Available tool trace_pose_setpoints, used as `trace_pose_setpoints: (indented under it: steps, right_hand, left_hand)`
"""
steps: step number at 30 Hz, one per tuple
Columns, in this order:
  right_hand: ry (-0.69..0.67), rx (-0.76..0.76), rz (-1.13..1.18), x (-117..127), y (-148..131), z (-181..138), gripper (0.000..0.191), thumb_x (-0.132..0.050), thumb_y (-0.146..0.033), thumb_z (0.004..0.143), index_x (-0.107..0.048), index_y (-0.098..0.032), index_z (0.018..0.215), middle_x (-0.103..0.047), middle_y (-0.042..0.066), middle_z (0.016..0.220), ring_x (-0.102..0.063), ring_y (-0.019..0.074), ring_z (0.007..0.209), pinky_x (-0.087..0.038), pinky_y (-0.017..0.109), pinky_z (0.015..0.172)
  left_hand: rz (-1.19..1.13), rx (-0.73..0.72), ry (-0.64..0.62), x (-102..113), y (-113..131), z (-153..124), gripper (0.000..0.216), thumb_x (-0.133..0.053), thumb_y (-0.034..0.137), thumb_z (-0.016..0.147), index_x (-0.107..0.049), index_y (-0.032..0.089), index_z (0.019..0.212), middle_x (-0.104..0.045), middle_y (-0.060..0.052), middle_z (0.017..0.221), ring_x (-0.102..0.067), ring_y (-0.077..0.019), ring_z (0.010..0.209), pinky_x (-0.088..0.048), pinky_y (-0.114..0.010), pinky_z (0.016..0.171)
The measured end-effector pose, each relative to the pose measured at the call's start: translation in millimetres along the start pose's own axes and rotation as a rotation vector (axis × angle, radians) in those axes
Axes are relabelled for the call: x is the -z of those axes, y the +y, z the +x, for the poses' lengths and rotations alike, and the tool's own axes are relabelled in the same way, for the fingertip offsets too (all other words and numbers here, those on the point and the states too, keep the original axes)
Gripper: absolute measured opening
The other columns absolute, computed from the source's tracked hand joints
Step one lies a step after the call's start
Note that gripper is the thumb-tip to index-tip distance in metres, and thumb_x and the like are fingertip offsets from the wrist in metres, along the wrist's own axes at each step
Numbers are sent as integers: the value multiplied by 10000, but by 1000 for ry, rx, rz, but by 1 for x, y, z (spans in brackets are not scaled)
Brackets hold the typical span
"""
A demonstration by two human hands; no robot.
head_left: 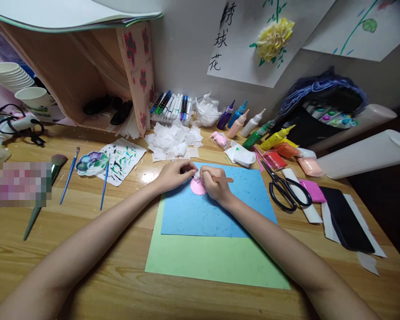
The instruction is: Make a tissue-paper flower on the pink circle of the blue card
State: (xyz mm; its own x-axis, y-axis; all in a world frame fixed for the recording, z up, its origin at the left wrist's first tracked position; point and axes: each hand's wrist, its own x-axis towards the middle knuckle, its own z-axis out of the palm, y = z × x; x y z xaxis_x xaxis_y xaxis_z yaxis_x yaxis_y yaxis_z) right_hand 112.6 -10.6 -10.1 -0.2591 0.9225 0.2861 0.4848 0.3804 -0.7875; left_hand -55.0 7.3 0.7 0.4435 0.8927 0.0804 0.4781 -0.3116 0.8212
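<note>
My left hand (176, 174) rests on the top edge of a blue paper sheet (216, 209), its fingers pinched on a small white tissue piece (196, 174). Close beside it, my right hand (215, 182) is closed round a thin wooden stick (224, 179) whose tip points at the tissue. Both hands meet over a round pink clay patch (197, 187) stuck on the blue sheet. The blue sheet lies on a larger green sheet (213, 260).
A pile of white tissue squares (173, 140), a marker tray (171, 106) and paint bottles (243, 122) line the back. Black scissors (286, 189), clay packets and dark paper strips (346, 222) lie right. Brushes (70, 173) and a paint-smeared paper (120, 160) lie left.
</note>
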Motion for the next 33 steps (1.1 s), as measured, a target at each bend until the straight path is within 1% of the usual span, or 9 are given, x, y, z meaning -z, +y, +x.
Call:
trace_pose_setpoints:
  steps: [7,10,12,14,17,20,24,28,33]
  right_hand:
    - [-1,-14,24,0,-1,0,264,-338,-150,755,-351,-207,497,-393,-27,460,-379,113,451,-260,254,481]
    - [103,6,125,3,-1,-1,250,-346,-151,734,-344,-209,491,-370,-32,452,-362,112,443,-264,255,476]
    - [230,-24,272,5,0,0,236,-342,-146,720,-342,-212,493,-348,-42,439,-335,108,421,-285,252,473]
    - [318,-103,436,7,1,3,215,-338,-145,717,-347,-215,514,-316,-59,425,-294,99,388,-304,245,462]
    - [342,-207,569,9,2,8,188,-347,-161,722,-358,-216,542,-291,-78,404,-262,90,362,-309,234,445]
    - [327,-224,600,9,3,11,185,-355,-171,716,-361,-214,536,-294,-79,395,-270,88,364,-325,232,453]
    - [285,-196,634,8,2,10,183,-364,-180,714,-353,-214,535,-294,-75,406,-273,84,362,-262,219,414]
    - [264,-190,656,7,1,10,180,-370,-184,704,-354,-213,527,-298,-71,392,-273,85,356,-222,215,391]
    - [283,-182,664,9,3,11,190,-363,-190,710,-363,-215,522,-306,-76,365,-271,86,356,-315,226,435]
  left_hand:
    - [-22,-7,1,0,1,-1,200,-505,300,815,-643,163,860,-649,-14,792,-559,-121,710,-403,-220,621]
    - [-70,12,47,0,3,-2,237,-464,333,848,-618,153,850,-633,-16,754,-561,-118,679,-413,-224,624]
    - [-43,52,166,2,2,-2,257,-424,344,872,-602,160,851,-620,-14,746,-558,-122,677,-417,-235,635]
    - [74,98,341,7,0,-2,259,-395,337,886,-592,173,853,-608,-19,775,-551,-135,704,-417,-254,657]
    - [333,149,522,16,-6,0,214,-416,322,876,-581,191,917,-575,-50,886,-544,-180,817,-420,-300,725]
    - [529,129,493,23,-10,2,256,-521,335,816,-565,214,1038,-517,-78,986,-516,-230,943,-427,-333,789]
    - [603,64,441,21,-11,8,316,-568,375,788,-573,228,1067,-488,-82,1027,-489,-240,982,-423,-340,825]
    - [582,111,475,16,-13,12,240,-505,389,833,-595,199,949,-528,-84,950,-501,-242,934,-414,-354,795]
    - [479,120,458,18,-18,14,162,-470,311,856,-564,190,807,-560,-51,843,-525,-203,835,-409,-324,737]
